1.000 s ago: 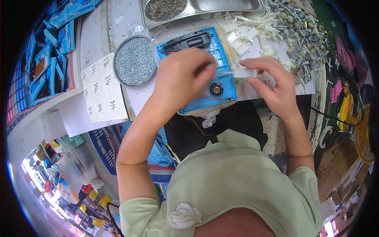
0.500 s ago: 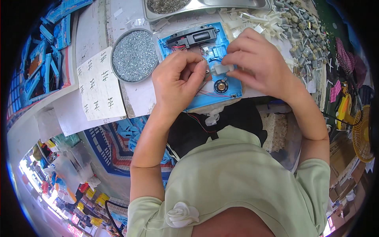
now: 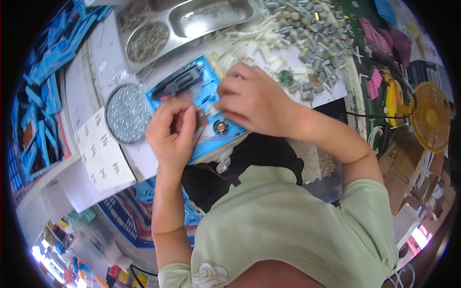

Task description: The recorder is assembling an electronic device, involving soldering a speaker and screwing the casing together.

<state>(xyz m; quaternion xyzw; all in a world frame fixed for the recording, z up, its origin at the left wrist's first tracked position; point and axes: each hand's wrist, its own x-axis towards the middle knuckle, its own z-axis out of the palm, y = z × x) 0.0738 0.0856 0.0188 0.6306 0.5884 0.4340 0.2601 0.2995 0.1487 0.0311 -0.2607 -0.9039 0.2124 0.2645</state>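
A blue plastic housing (image 3: 201,146) lies tilted on the bench, with a black rectangular module (image 3: 177,82), thin wires and a round black part with a brass-coloured centre (image 3: 221,126) in it. Over its left side, my left hand (image 3: 169,132) is closed in a pinch; whatever lies between thumb and forefinger is too small to make out. My right hand (image 3: 259,103) reaches over the housing from the right, its fingertips closed around a small whitish plastic part (image 3: 212,111). Both hands' fingertips nearly meet above the middle of the housing.
A round dish of small silvery screws (image 3: 127,114) stands left of the housing, beside a paper sheet (image 3: 103,153). Behind is a metal compartment tray (image 3: 211,19). Small motors (image 3: 312,48) and white plastic pieces (image 3: 249,48) are heaped at back right. Blue housings (image 3: 53,67) fill the far left.
The whole view has shifted and turned, so the bench appears farther left and more of the metal tray shows. Both hands stay over the housing, the right still gripping the whitish part.
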